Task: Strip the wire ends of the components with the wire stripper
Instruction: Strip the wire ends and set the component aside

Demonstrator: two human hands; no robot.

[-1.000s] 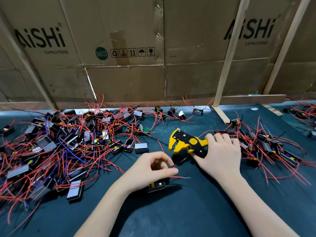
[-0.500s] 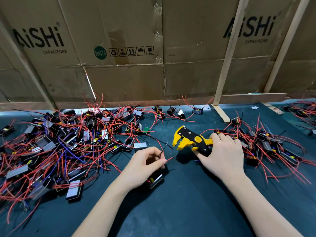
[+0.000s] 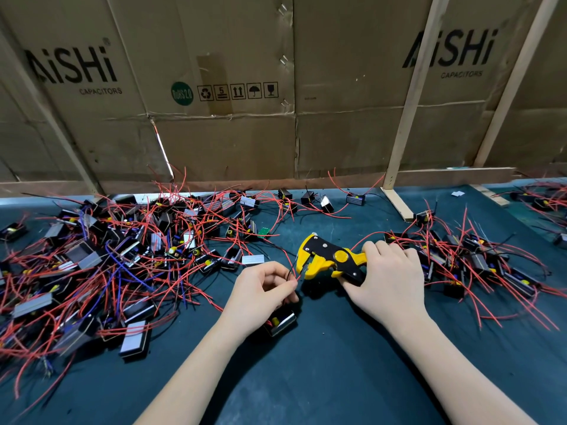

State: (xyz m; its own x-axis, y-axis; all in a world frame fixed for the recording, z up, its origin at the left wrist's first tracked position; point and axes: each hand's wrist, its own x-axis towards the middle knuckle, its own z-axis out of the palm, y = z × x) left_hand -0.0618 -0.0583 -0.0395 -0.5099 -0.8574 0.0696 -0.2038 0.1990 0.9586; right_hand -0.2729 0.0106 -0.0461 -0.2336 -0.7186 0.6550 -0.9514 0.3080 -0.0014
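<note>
The wire stripper [image 3: 333, 259] is gripped by the right hand [image 3: 388, 280]; a component's [image 3: 280, 322] wires [image 3: 293, 269] are pinched by the left hand [image 3: 262, 291] beside its open jaws.

Yellow-black wire stripper [image 3: 333, 259]; red wires [image 3: 291, 265]; dark teal table [image 3: 306, 378]

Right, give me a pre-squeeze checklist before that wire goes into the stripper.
1. Right hand grips the wire stripper handles: ok.
2. Stripper mouth open, facing the wires: ok.
3. Left hand pinches the red wire and a black wire near their ends: ok.
4. Wire ends seated in the mouth: not ok, they sit just left of it.
5. Component under the left hand, resting on the mat: ok.
6. Only one wire lined up for the cut: cannot tell.
</note>
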